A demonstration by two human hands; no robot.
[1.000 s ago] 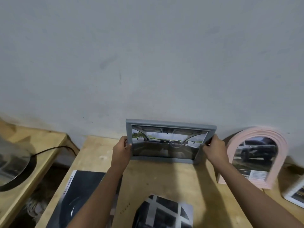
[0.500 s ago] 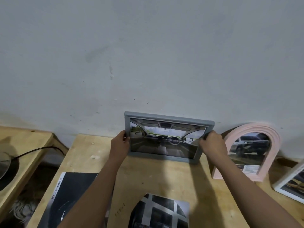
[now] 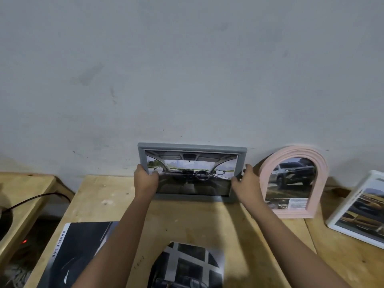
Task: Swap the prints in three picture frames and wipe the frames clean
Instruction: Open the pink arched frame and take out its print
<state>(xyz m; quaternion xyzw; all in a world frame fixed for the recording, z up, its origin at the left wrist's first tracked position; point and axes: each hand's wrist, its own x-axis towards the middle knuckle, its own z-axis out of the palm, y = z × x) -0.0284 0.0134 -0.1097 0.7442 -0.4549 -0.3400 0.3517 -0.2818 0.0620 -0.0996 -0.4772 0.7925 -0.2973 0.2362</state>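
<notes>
You have the grey frame (image 3: 192,173) standing on its long lower edge at the back of the tabletop (image 3: 187,221), just below the middle of the picture and close against the wall (image 3: 187,69). I cannot tell whether its top rail touches the wall. Your hands are apart, one on each short side. Your left hand (image 3: 145,180) is clamped on the left edge with the thumb over the front. Your right hand (image 3: 246,181) is curled round the right edge.

The frame looks stiff and fairly light, likely a moulded or wooden surround with a glossy pane over a print of a car's interior. Treat that pane as breakable and easy to smudge, and the smooth rails as a little slippery. I judge the short side rails the best place to hold it, with your thumbs on the surround instead of the pane. Keep the lower edge on the tabletop while you tilt it.

To the right stand a pink arched frame (image 3: 293,179) and, at the right edge, a white frame (image 3: 361,210), both holding car pictures. The pink one is near your right hand, so it could be knocked.

The only legible writing is "DOUBLE CAB", running up the pale strip of the dark print (image 3: 76,252) at lower left. The text block in the pink frame's print is too small to read. A second loose print (image 3: 187,265) lies at the bottom centre.
</notes>
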